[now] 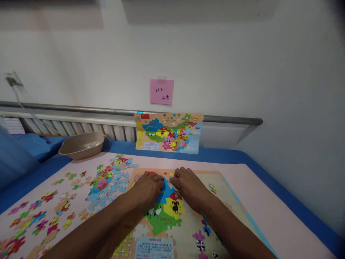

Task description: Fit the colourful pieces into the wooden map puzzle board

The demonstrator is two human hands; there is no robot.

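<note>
A partly assembled jigsaw puzzle (161,219) of a colourful map lies in front of me, with blue, yellow and green sections joined. My left hand (151,189) rests at its upper left, fingers bent and close together over the blue section; whatever is under them is hidden. Opposite it, my right hand (190,187) has its fingers curled in a pinch at the puzzle's top edge, around what looks like a small puzzle piece, mostly covered. Between the two hands, the blue section shows. Loose pieces with a panda (201,245) lie inside the frame at the lower right.
Many loose puzzle pieces (40,216) spread over the pink sheet at left, beside a partly joined cluster (110,180). A brown basin (82,145) with a few pieces inside stands at the back left. A printed map picture (169,133) leans against the wall rail (231,119).
</note>
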